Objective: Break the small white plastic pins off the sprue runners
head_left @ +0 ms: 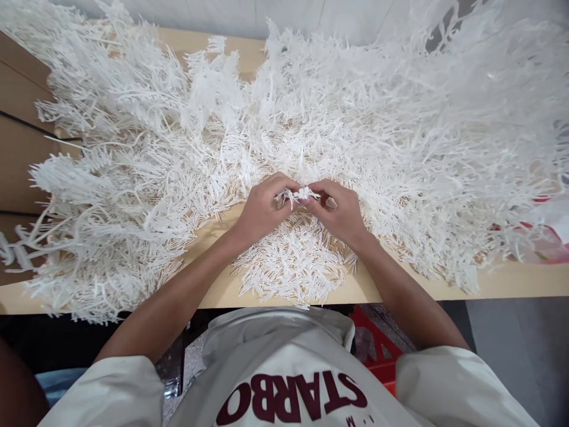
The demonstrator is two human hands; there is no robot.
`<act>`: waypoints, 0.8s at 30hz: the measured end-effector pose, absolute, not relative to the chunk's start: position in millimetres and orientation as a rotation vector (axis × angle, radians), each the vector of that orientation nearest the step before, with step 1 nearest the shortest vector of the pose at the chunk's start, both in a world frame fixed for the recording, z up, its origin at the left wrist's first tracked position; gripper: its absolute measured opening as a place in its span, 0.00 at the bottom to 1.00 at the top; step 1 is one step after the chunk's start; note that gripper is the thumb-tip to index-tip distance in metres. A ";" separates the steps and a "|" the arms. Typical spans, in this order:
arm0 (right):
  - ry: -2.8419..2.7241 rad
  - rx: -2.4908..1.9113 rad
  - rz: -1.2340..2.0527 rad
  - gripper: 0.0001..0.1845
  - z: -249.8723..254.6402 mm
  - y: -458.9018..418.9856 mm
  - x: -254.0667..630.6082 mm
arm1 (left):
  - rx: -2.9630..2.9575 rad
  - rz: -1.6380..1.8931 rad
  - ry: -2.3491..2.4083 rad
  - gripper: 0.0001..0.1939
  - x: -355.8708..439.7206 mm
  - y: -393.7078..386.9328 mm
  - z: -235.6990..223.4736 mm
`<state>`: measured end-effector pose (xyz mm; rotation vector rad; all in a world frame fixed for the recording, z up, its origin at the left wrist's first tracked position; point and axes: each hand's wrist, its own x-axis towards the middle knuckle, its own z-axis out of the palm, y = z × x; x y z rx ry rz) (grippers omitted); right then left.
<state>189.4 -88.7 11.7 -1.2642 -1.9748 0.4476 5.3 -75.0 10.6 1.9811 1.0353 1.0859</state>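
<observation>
Between my two hands, above the middle of the table, is a small bunch of short white plastic strips (303, 194). My left hand (269, 201) pinches its left side, with thumb and fingers closed. From the right, my right hand (338, 209) grips the same bunch, its thumb and forefinger pressed together. The fingertips almost meet, and the exact shape of the held pieces is partly hidden. Below my hands lies a low heap of loose white strips (293, 261) near the table's front edge.
Large piles of tangled white strips (133, 148) cover the left, back and right (444, 136) of the wooden table (364, 284). Cardboard boxes (20, 142) stand at the left. A clear and red plastic container (546, 243) sits at the right. Beneath is a red plastic piece (377, 350).
</observation>
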 end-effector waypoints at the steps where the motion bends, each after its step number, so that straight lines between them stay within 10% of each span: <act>1: -2.001 -1.251 0.426 0.08 10.8 -88.2 189.6 | 1.984 1.092 1.044 0.04 5.3 -74.9 10.1; 24: -2.205 -1.087 0.143 0.10 13.3 -91.6 189.4 | 2.544 0.932 1.117 0.09 4.7 -78.0 1.9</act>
